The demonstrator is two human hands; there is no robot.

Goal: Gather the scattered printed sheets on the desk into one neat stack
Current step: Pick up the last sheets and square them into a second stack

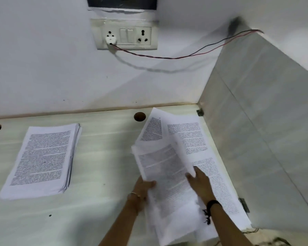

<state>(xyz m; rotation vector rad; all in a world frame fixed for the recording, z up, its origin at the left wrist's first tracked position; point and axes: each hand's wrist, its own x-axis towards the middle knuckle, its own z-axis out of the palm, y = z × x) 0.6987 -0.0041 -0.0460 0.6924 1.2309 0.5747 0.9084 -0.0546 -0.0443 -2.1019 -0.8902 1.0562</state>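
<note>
A thick stack of printed sheets lies flat on the left of the pale desk. On the right, a bundle of printed sheets is lifted and tilted. My left hand grips its left edge, thumb on top. My right hand holds its right edge, fingers curled at the paper. Beneath it, more loose printed sheets lie fanned against the right partition.
A grey side partition bounds the desk on the right. Two round cable holes sit near the back edge. A wall socket panel holds a white plug with a red and black wire running right.
</note>
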